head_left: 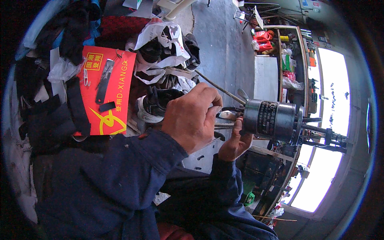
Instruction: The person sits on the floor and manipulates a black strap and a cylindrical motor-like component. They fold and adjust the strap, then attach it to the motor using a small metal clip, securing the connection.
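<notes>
My left hand (192, 116) is in the middle of the view, its fingers curled and thumb and forefinger pinched together. What lies in the pinch is too small to make out. Close by on its right, my right hand (236, 144) has its thumb up against the near end of a shiny metal drum with a dark label, part of a hand machine (272, 120). The right fingers are bent and partly hidden, closed around something I cannot make out. A small pale and dark piece (228, 115) shows between the two hands. Behind my left hand stands a black-and-white sneaker (150, 106).
At left lies a red cardboard sheet (90, 108) bearing a dark-handled blade (105, 82), clips and black scraps. Beyond are shoes in a white plastic bag (170, 60). Dark cloth pieces (48, 124) pile at far left. Shelves (280, 60) with red bottles (264, 40) stand right, near bright windows.
</notes>
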The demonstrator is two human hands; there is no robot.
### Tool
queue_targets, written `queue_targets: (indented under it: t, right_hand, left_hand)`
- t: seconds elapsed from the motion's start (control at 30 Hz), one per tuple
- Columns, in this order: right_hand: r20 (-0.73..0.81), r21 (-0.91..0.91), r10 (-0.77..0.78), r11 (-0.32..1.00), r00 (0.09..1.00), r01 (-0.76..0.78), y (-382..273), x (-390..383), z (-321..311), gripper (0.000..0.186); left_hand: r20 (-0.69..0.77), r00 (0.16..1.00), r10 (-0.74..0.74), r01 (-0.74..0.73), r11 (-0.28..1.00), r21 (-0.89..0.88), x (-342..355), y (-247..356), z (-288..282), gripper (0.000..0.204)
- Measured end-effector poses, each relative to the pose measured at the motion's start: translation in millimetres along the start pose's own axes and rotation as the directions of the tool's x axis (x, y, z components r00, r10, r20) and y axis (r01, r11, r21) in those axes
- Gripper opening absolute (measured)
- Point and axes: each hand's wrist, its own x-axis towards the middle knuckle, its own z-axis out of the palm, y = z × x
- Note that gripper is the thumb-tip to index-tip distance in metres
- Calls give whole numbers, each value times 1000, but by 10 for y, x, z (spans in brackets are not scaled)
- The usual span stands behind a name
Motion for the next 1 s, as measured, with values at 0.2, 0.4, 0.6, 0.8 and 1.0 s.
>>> queue_targets:
  t: [0.2,0.4,0.6,0.8,1.0]
  right_hand:
    - [13,-27,-19,999,1000,20,-25,4,13,24]
    - [14,-27,-15,1000,1000,15,-36,4,19,24]
    - [31,-13,-25,1000,999,26,-46,13,33,23]
    - [23,-12,-8,1000,1000,9,-49,4,15,22]
    - [-4,33,-22,999,1000,22,-14,8,29,23]
  left_hand:
    - [-10,1000,2,-2,1000,-19,-3,10,-12,13]
    - [-9,1000,12,-12,1000,-17,-6,12,-13,13]
    - [6,1000,3,-3,1000,-11,0,18,-23,13]
    - [13,1000,9,-9,1000,3,6,20,-24,13]
    - [25,1000,-1,1,1000,11,7,24,-19,13]
